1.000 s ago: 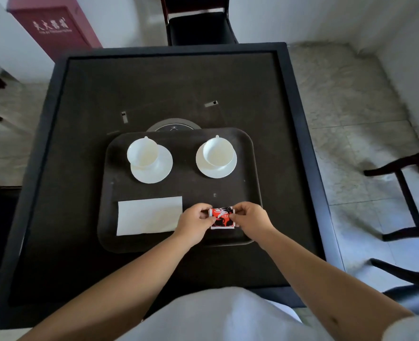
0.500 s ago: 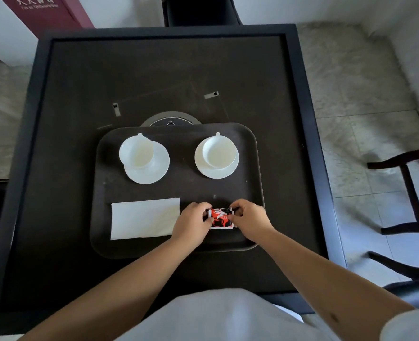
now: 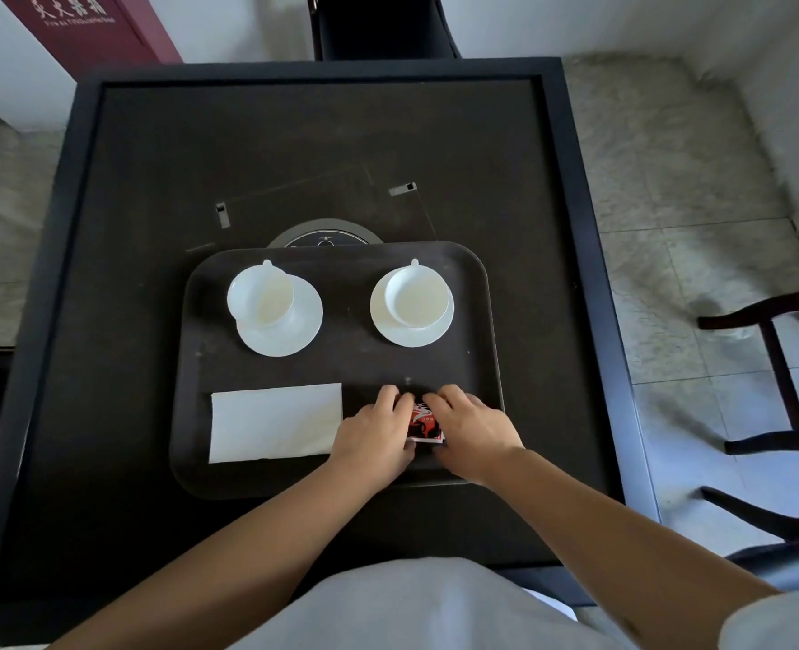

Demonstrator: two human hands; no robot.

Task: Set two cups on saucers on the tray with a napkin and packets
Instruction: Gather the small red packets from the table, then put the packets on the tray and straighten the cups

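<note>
Packets [image 3: 423, 422], red, black and white, lie near the front right corner of the dark tray [image 3: 477, 279], pinched from either side: the left hand [image 3: 375, 431] closes its grip on their left edge and the right hand [image 3: 470, 426] on their right, fingertips curled down onto the tray floor. How many packets are stacked there cannot be told, since the hands cover most of them. A folded white napkin [image 3: 275, 422] lies flat just beside the left hand, on the tray's front left. Behind, two white cups, one left [image 3: 261, 295] and one right [image 3: 416, 295], each sit in a saucer [image 3: 294, 330], handles pointing away. The tray rests on the dark worktop [image 3: 130, 180]. The step in hand looks to be squaring up the packets, the last piece of the setting. To do it well, nudge both edges inward evenly, keep the stack flat and parallel to the napkin's edge, then lift the fingers straight up so nothing slides.
</note>
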